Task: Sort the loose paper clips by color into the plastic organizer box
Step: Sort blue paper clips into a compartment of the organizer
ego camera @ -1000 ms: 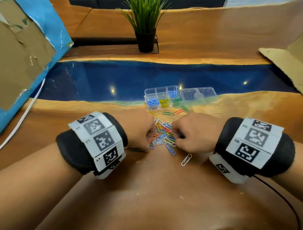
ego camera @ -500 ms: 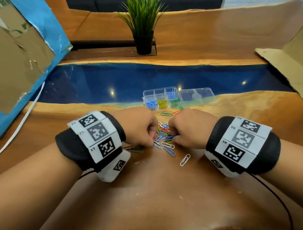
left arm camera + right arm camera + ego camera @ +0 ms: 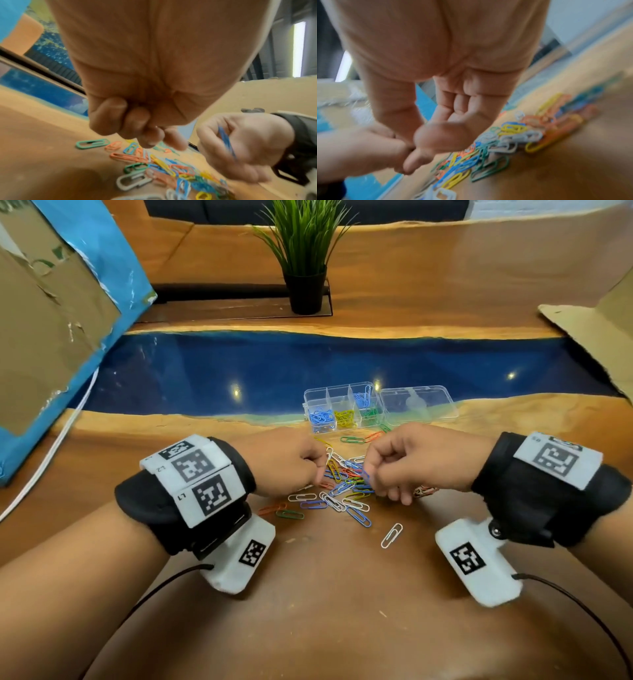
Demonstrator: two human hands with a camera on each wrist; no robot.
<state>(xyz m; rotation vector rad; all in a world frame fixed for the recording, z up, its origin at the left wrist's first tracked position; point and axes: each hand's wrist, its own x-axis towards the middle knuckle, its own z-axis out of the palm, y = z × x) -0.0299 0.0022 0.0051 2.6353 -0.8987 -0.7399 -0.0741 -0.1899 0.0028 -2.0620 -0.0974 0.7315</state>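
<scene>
Both hands are hovering just above the heap of paper clips lying on the worktop. The right hand is pinching a blue clip between thumb and fingers, its long axis standing nearly upright and clear of the heap. The left hand is curling into a loose fist with its fingertips bunched together; whether it is holding a clip cannot be told.

The organizer box is sitting just beyond the heap, straight ahead of the hands and a little nearer the right one, lid swung open to its right. Blue clips are already filling its near-left compartment, with yellow and green beside them. So the blue clip is probably heading forward and slightly left, across the heap.
</scene>
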